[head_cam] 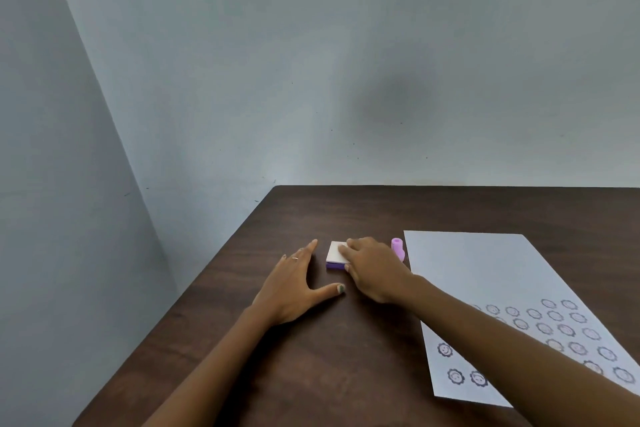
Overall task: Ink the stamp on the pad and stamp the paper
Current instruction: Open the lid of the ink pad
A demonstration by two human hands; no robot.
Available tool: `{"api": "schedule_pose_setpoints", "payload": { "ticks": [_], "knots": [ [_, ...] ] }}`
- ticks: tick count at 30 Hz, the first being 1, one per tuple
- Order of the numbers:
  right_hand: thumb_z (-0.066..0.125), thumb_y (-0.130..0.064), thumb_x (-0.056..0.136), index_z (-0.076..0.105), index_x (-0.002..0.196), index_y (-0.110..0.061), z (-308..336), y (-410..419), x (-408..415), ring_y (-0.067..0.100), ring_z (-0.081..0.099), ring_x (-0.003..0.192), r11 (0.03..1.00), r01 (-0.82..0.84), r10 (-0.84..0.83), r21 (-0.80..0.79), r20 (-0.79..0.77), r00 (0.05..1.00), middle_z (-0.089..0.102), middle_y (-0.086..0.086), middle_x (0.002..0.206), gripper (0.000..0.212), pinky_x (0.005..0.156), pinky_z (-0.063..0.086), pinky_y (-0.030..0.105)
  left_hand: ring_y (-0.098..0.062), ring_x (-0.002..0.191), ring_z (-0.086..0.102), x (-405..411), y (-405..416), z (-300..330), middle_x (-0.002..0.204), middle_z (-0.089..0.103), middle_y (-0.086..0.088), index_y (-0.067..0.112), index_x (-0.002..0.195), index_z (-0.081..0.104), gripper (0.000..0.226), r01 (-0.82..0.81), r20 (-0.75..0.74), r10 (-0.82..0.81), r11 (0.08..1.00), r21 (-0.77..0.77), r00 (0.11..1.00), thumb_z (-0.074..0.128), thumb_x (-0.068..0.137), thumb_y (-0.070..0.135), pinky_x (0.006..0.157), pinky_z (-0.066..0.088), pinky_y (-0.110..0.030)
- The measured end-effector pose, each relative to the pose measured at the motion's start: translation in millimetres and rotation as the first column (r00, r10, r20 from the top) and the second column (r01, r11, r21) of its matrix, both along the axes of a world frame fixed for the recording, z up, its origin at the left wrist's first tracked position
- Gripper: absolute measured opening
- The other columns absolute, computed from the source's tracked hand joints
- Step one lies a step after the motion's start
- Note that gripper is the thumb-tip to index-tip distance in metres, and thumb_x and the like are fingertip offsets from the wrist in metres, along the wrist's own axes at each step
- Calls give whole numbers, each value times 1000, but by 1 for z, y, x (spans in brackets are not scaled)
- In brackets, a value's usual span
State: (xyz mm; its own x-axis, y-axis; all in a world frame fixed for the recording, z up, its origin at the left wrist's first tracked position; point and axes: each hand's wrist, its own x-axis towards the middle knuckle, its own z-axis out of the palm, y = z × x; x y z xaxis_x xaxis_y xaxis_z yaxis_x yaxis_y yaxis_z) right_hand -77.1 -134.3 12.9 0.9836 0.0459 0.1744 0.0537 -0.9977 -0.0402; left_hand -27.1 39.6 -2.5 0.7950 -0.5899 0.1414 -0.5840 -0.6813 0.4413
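Observation:
A small square ink pad with a white lid and purple base lies shut on the dark wooden table. My right hand rests over its right side, fingers on the lid and thumb at the front edge. Flat on the table just left of the pad lies my left hand, fingers spread, holding nothing. A pink stamp stands right behind my right hand, beside the paper's left edge. The white paper lies to the right, with several dark round stamped marks on its near half.
The table's left edge runs diagonally close to my left arm, and its far edge meets a pale grey wall. My right forearm crosses over the paper's near left part.

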Motion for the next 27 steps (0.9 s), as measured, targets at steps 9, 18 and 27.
{"api": "schedule_pose_setpoints", "payload": {
  "ticks": [9,18,27],
  "knots": [
    [36,-29,95,32,137,-17,-8,26,-42,26,33,131,985,-164,159,50,85,984,36,9,147,44,104,31,40,-10,141,22,-18,22,-3,155,25,11,36,147,9,110,40,-34,-43,997,-68,998,54,58,83,115,16,-34],
    [35,-32,95,32,137,-19,-8,40,-65,24,32,128,977,-206,200,49,100,975,37,6,146,44,103,29,39,5,123,40,-33,36,1,139,45,23,48,140,19,102,105,-51,-112,986,-126,992,65,54,79,107,33,-28],
    [53,-29,88,49,127,-24,27,-17,-45,26,34,127,944,-59,-33,326,268,963,44,5,140,39,105,29,41,3,123,41,-31,37,1,136,46,26,52,137,20,98,107,-35,-112,988,-107,993,60,53,83,100,33,-24]
  ]
}}
